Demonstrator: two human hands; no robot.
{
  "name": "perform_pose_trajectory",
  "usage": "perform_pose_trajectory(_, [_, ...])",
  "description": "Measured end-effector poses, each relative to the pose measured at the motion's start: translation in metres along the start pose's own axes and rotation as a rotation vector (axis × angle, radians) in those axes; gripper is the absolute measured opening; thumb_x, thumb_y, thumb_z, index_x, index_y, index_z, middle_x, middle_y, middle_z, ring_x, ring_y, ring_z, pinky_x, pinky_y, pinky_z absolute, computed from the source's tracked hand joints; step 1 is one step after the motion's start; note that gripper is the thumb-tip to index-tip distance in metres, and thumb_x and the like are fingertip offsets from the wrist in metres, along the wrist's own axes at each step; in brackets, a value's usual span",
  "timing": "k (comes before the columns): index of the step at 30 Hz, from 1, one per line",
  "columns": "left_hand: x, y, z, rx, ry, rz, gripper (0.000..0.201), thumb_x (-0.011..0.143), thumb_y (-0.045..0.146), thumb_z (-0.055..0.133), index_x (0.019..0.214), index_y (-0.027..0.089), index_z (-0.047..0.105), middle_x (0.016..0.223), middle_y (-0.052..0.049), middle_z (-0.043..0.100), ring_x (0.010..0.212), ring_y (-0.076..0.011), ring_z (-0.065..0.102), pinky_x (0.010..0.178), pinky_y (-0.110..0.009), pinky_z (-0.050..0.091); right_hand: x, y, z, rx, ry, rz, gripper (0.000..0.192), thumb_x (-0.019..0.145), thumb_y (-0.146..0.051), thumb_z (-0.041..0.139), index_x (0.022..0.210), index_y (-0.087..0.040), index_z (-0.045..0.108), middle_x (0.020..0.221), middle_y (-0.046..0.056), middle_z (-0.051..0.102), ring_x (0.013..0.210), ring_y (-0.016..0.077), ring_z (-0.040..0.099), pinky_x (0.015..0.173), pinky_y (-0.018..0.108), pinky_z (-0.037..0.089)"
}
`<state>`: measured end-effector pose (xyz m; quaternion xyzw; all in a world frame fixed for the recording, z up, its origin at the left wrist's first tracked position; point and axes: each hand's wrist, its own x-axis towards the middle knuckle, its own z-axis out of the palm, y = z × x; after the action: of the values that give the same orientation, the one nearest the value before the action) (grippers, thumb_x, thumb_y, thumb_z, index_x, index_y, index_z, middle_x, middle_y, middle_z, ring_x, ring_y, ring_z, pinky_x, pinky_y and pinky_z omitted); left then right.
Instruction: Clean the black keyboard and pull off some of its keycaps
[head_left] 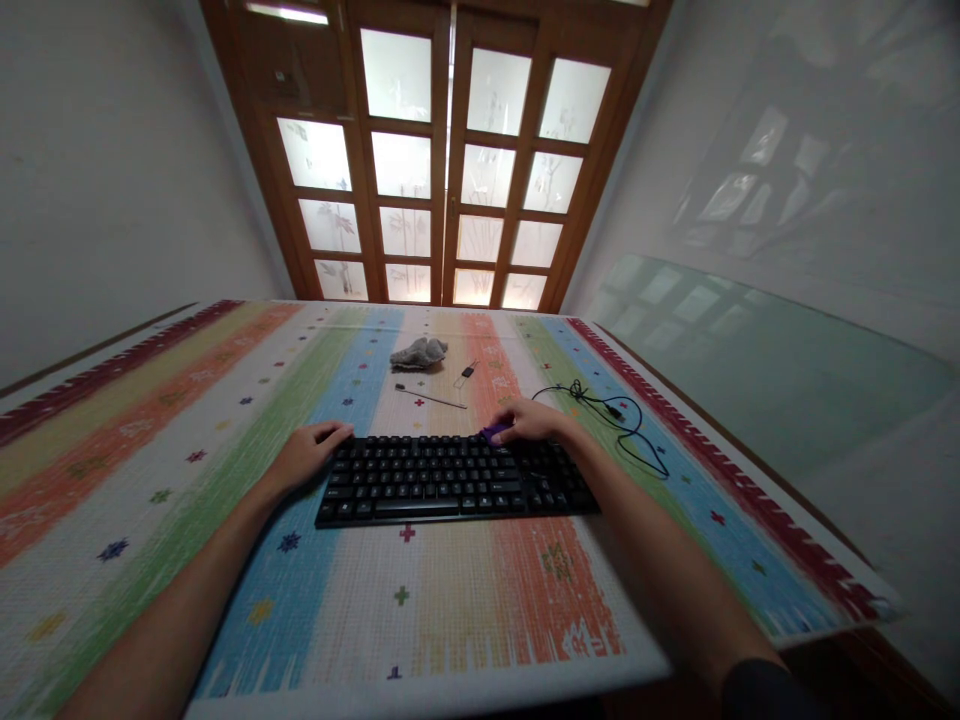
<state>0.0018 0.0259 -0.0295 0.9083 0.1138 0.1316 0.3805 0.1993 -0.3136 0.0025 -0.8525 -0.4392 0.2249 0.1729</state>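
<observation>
A black keyboard (427, 480) lies flat on the striped tablecloth in front of me. My left hand (311, 452) grips its upper left corner, thumb and fingers pressed against the edge. Over the top row of keys, right of the middle, my right hand (529, 422) is closed around a small purple object (495, 432). Most of that object is hidden by the fingers, so its kind is unclear. My right forearm covers part of the keyboard's right end.
Behind the keyboard lie a crumpled grey cloth (420, 354), a thin rod with a dark brush-like tip (431, 397) and a small black piece with wire loops (467, 373). A black cable (615, 410) coils at the right. Walls flank the table (367, 590).
</observation>
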Motion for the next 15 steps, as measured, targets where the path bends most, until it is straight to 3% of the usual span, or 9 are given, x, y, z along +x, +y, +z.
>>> perform_pose_trajectory(8, [0.0, 0.001, 0.0, 0.009, 0.003, 0.003, 0.049, 0.074, 0.065, 0.051, 0.068, 0.021, 0.07, 0.07, -0.003, 0.07, 0.074, -0.0236, 0.063, 0.07, -0.03, 0.046, 0.009, -0.001, 0.01, 0.036, 0.094, 0.151, 0.025, 0.079, -0.032, 0.069, 0.089, -0.012, 0.079, 0.074, 0.004, 0.071, 0.07, 0.0161, 0.057, 0.064, 0.025, 0.041])
perform_pose_trajectory(12, [0.0, 0.001, -0.001, 0.026, -0.003, -0.013, 0.052, 0.075, 0.066, 0.047, 0.07, 0.02, 0.071, 0.061, -0.002, 0.064, 0.064, -0.0216, 0.058, 0.066, -0.031, 0.044, -0.005, 0.0, 0.007, 0.15, 0.154, 0.111, 0.036, 0.088, -0.038, 0.061, 0.106, -0.012, 0.077, 0.091, 0.006, 0.075, 0.077, 0.017, 0.061, 0.07, 0.026, 0.044])
perform_pose_trajectory(15, [0.0, 0.001, -0.001, 0.025, -0.005, -0.012, 0.053, 0.075, 0.067, 0.046, 0.07, 0.02, 0.071, 0.059, -0.001, 0.062, 0.062, -0.021, 0.057, 0.065, -0.031, 0.043, -0.019, 0.004, 0.001, 0.177, 0.136, 0.072, 0.038, 0.088, -0.043, 0.059, 0.105, -0.014, 0.078, 0.09, 0.005, 0.075, 0.078, 0.0182, 0.062, 0.072, 0.027, 0.044])
